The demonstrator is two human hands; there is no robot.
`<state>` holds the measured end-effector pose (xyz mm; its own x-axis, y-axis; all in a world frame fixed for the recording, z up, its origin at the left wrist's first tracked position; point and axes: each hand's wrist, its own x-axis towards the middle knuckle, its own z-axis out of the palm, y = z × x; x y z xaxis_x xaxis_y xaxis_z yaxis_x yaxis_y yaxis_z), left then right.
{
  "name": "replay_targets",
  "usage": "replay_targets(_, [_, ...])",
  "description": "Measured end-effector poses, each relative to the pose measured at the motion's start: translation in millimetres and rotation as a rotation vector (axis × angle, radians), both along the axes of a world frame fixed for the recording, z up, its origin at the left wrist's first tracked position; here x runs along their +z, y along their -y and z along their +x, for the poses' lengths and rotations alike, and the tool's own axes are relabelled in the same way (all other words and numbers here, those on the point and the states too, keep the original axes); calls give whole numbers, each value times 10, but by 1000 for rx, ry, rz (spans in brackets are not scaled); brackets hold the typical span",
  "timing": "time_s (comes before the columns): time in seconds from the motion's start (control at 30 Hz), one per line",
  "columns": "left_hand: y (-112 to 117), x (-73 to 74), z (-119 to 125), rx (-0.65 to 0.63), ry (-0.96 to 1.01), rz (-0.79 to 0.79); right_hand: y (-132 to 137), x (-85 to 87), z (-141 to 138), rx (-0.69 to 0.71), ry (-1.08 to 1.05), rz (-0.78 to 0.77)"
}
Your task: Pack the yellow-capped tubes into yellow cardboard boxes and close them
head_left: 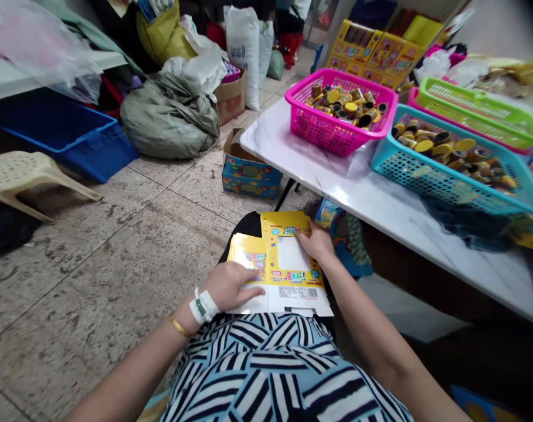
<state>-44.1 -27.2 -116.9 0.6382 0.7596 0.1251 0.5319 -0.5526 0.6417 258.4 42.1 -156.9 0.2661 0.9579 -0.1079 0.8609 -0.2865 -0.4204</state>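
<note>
A stack of flat, unfolded yellow-and-white cardboard boxes (244, 246) with a window cutout lies across my lap. My left hand (233, 286) rests on its left side, thumb and forefinger stretched out and apart; the other fingers are hard to see. At the upper right edge, my right hand (318, 241) grips the card, with its thumb on top and some fingers hidden. White showing through the window suggests another sheet underneath.
On the marble-patterned table (332, 181) to the right stand a pink basket (332, 132) and a blue basket (464, 181) of small yellow-and-brown cups. A printed carton (251, 176) is on the floor. At left are a plastic stool (24, 170) and blue crate (94, 146).
</note>
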Motion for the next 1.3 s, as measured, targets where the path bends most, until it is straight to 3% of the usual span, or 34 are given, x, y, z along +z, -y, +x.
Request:
replay_targets(0.07, [-333,-70,130,46,-3,63,-72,-49,3,27,-7,26])
replay_targets(0.13, [-725,-164,297,173,2,91,-152,-108,2,-18,-83,13])
replay_targets(0.23, [-1219,-281,521,326,-105,-50,-234,-150,-15,-115,-318,-74])
replay_targets(0.3, [-1357,-314,587,344,-167,-87,-197,-141,-42,-43,-493,-83])
replay_targets(0.4, [-1243,-302,530,324,-150,-61,27,-114,-93,94,-518,-58])
replay_targets(0.5, [-951,-270,391,309,-132,-46,300,-112,-113,78,-387,-33])
replay_targets(0.6, [-744,-275,331,243,-134,27,384,-114,-71,36,-347,15])
replay_targets(0.7, [-710,-322,366,177,-171,150,218,-60,9,54,-228,46])
replay_targets(0.97, [-733,-380,305,237,-240,221,-310,201,-33,422,-27,-83])
replay_targets(1.3, [-593,-527,275,289,-266,201,-315,443,-403,361,151,-90])
